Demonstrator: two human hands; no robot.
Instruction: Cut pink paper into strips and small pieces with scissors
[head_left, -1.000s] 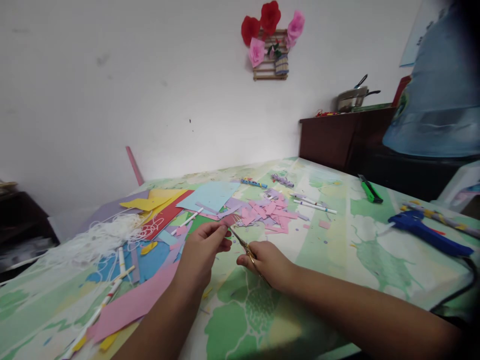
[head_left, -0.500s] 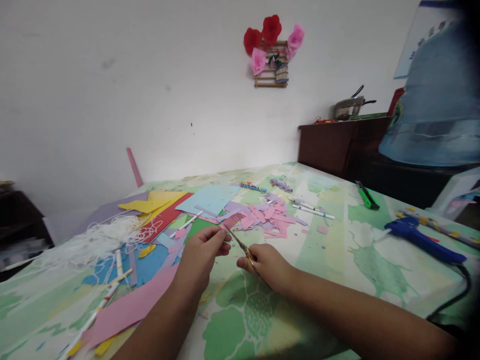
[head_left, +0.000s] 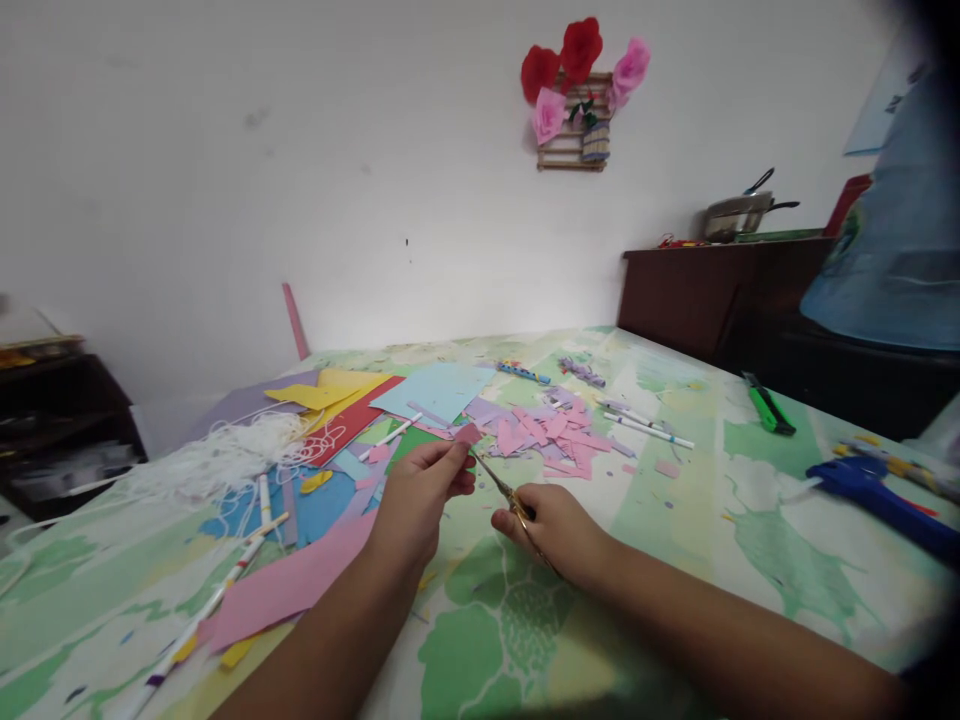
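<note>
A: Take the pile of pink and lilac paper scraps (head_left: 553, 427) as our mark on the table (head_left: 667, 600). Where is the left hand (head_left: 421, 492)?

B: On the near left side of the pile. Its thumb and fingers are pinched narrow on a small pink paper piece (head_left: 467, 433), which sticks up from the fingertips near the pile's left edge.

A: And the right hand (head_left: 564, 530)?

B: On the near side of the pile, with its fingers curled around the gold handles of a pair of scissors (head_left: 496, 480). The blades slant toward the left fingertips, and their tips reach the lower edge of that paper piece. Whether the blades are parted is too small to tell.

A: What lies left of the pile?

B: A light blue sheet (head_left: 439, 388) lies just to its left, a little farther back. A tangle of white string (head_left: 232, 455) is well to its left, and a large pink sheet (head_left: 292, 580) lies left and nearer.

A: And to the right of it?

B: Some white sticks (head_left: 651, 429) lie just to its right. A green utility knife (head_left: 769, 408) is farther right, and a blue glue gun (head_left: 885, 500) sits right and nearer. Behind the pile lies a lilac-wrapped stick (head_left: 581, 372).
</note>
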